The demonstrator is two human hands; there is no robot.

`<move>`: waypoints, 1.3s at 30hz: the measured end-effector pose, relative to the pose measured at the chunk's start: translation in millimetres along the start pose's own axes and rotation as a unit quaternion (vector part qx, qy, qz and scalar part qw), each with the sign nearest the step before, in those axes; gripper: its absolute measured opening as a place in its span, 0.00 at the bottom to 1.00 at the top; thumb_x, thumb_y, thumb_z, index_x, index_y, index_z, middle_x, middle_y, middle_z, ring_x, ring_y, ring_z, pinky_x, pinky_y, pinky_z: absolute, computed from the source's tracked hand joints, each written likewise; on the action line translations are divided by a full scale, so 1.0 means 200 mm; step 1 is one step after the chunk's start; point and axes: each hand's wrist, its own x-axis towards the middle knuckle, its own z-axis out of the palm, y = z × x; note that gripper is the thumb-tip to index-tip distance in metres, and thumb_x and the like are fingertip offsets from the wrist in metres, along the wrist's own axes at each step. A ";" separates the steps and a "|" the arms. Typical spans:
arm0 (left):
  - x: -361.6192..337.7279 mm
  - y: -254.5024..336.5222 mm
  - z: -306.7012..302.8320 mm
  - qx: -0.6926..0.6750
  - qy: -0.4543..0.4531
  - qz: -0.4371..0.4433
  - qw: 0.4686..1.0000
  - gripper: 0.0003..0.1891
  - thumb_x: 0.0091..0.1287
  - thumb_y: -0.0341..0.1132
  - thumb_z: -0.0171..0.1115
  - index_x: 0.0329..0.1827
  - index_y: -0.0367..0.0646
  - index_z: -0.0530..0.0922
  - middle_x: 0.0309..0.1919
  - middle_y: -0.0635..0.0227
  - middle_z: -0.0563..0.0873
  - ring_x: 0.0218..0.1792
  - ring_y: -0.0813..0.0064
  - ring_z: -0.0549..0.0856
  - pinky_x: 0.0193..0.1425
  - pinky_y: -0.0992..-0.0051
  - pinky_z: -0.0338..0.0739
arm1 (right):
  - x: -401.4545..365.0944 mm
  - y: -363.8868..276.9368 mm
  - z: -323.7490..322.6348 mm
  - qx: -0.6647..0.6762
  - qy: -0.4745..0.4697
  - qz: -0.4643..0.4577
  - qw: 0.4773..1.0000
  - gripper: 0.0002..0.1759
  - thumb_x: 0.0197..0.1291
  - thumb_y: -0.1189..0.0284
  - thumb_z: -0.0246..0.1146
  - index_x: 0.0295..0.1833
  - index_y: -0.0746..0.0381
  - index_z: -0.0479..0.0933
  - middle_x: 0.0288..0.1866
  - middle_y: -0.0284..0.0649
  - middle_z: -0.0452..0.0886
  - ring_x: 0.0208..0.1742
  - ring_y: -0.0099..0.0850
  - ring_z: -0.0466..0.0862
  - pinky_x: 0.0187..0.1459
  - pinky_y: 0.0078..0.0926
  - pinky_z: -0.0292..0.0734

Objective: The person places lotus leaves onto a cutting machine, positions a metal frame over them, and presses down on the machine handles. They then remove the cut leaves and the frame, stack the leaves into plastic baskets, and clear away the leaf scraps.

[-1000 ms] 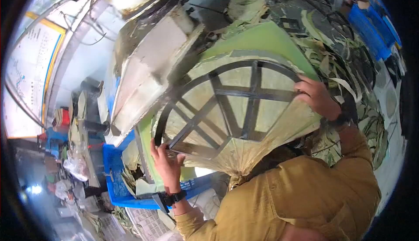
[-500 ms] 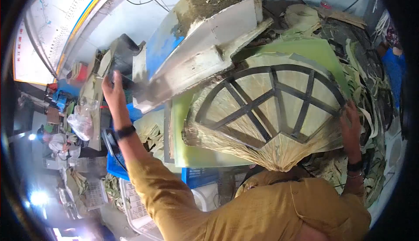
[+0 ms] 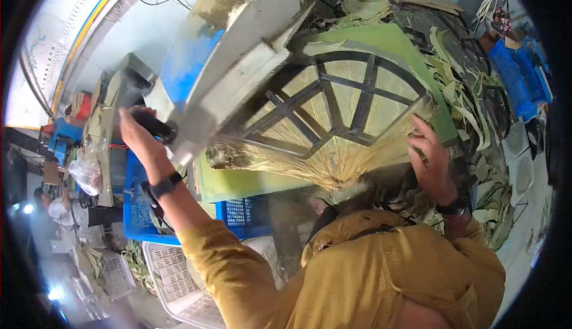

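Observation:
A fan-shaped black metal cutting die (image 3: 360, 105) lies on a spread, pleated dried palm leaf (image 3: 333, 165). Beneath the leaf is a green cutting board (image 3: 265, 183). My left hand (image 3: 142, 141) is wrapped round a black handle (image 3: 156, 125) on the white and blue arm of a press (image 3: 238, 70). That arm overlaps the left part of the die in this view. At the leaf's right end, my right hand (image 3: 430, 161) has its fingers spread, with fingertips close to the leaf edge.
Leaf scraps (image 3: 459, 97) are heaped right of the board. Below it stand a blue basket (image 3: 241, 213) and a white basket (image 3: 179, 269). Farther right is a blue crate (image 3: 518, 76). A chart (image 3: 50, 37) hangs on the left wall, and another person (image 3: 58, 210) is at far left.
The view has shifted. The press arm has swung farther across the left of the die. My left hand has closed round its handle, and my right hand has moved down from the die's corner.

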 end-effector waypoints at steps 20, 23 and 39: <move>-0.84 0.33 0.33 0.051 -0.024 0.106 0.993 0.22 0.77 0.47 0.45 0.31 0.38 0.74 0.19 0.65 0.80 0.20 0.78 0.78 0.28 0.80 0.72 | 0.48 -0.36 0.02 0.404 -0.016 -0.122 0.906 0.24 0.76 0.57 0.41 0.52 0.67 0.72 0.40 0.39 0.74 0.38 0.26 0.76 0.43 0.24 0.73; -0.95 0.40 0.37 -0.011 -0.080 0.078 0.994 0.14 0.70 0.38 0.49 0.30 0.37 0.74 0.18 0.64 0.79 0.19 0.77 0.77 0.26 0.78 0.71 | 0.48 -0.29 -0.04 0.473 0.026 -0.024 0.880 0.18 0.74 0.65 0.44 0.48 0.68 0.73 0.33 0.39 0.75 0.35 0.25 0.77 0.39 0.23 0.72; -1.09 0.29 0.40 -0.030 -0.075 0.045 0.996 0.09 0.60 0.28 0.46 0.32 0.33 0.76 0.22 0.65 0.79 0.23 0.80 0.75 0.29 0.80 0.69 | 0.45 -0.19 0.11 0.442 0.138 -0.013 0.886 0.11 0.63 0.72 0.43 0.34 0.67 0.67 0.24 0.44 0.70 0.21 0.28 0.70 0.27 0.27 0.71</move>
